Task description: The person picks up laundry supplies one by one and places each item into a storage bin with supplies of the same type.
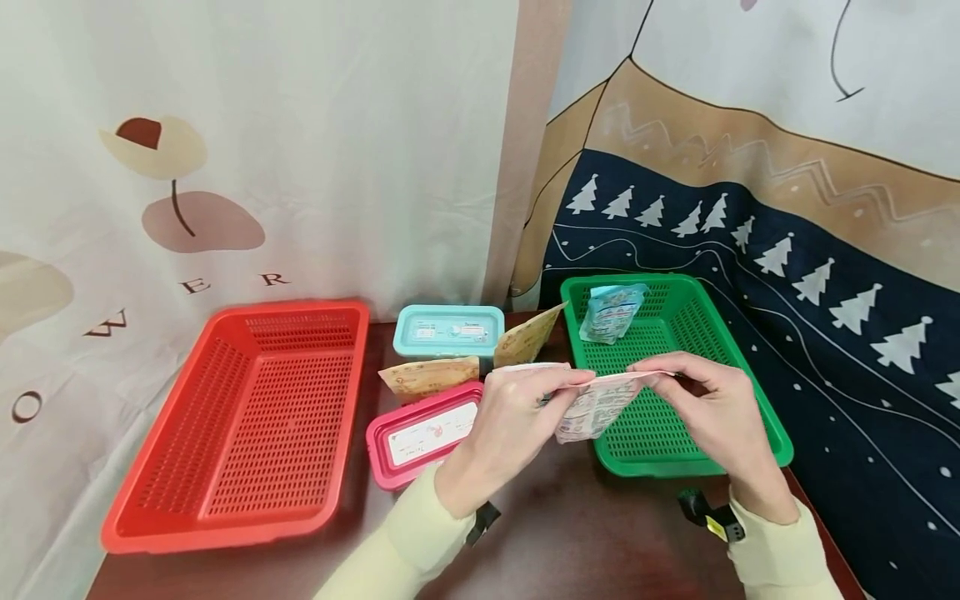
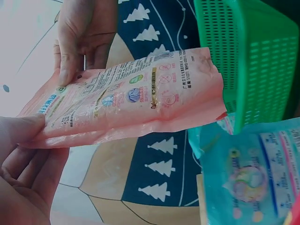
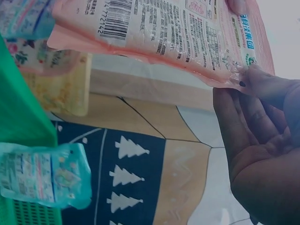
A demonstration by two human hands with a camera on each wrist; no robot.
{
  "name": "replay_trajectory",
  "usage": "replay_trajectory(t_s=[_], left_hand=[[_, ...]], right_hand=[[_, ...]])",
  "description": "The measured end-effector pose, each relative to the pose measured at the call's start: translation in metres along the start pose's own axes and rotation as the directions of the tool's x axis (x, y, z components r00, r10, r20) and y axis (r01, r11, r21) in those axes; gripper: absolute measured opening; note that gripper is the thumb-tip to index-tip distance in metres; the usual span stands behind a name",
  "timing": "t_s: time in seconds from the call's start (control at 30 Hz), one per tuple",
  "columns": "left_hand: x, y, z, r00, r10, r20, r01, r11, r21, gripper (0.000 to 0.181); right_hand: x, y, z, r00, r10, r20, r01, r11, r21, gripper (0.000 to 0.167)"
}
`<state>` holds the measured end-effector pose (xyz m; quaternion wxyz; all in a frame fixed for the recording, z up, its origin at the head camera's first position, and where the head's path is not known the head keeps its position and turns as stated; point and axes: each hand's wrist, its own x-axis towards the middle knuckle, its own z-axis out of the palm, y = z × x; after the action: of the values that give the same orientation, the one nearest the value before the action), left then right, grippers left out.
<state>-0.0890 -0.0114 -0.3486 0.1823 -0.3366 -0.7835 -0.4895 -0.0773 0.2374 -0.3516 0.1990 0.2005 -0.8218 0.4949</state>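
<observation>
Both hands pinch the top edge of a pink pouch [image 1: 597, 406], which hangs over the near left part of the green basket. The left hand [image 1: 517, 417] holds one top corner and the right hand [image 1: 712, 408] the other, thumbs against the printed side. In the left wrist view the pouch [image 2: 140, 93] spans between the left hand [image 2: 28, 164] and the right hand [image 2: 84, 37]. The right wrist view has the right hand [image 3: 267, 122] gripping the corner of the pouch [image 3: 164, 37]. A blue pouch [image 1: 612, 313] leans inside the green basket [image 1: 675, 467].
A red basket [image 1: 225, 537] stands at the left. Between the baskets are a light blue lidded box [image 1: 448, 331], a magenta-rimmed box [image 1: 423, 437] and two yellowish pouches [image 1: 429, 377], [image 1: 527, 337]. Curtains hang behind the dark table [image 1: 555, 533].
</observation>
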Motion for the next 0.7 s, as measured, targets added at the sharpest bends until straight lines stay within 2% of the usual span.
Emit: replay_trajectory(t_s=[0.17,0.47,0.7], left_hand=[[0.011,0.003,-0.001,0.999,-0.014,0.030,0.015,0.999,-0.032,0.027],[0.031,0.008,0.000,0.996,-0.030,0.080,0.032,0.999,-0.027,0.023],[0.057,0.010,0.017,0.994,-0.031,0.100,0.031,1.000,0.000,0.020]], right_hand=[[0.004,0.001,-0.009,0.999,-0.047,-0.001,0.047,0.998,-0.029,0.026],[0.011,0.001,-0.022,0.999,-0.002,-0.050,-0.003,0.996,-0.087,0.028],[0.021,0.004,-0.041,0.992,0.058,-0.111,-0.073,0.988,-0.136,0.018]])
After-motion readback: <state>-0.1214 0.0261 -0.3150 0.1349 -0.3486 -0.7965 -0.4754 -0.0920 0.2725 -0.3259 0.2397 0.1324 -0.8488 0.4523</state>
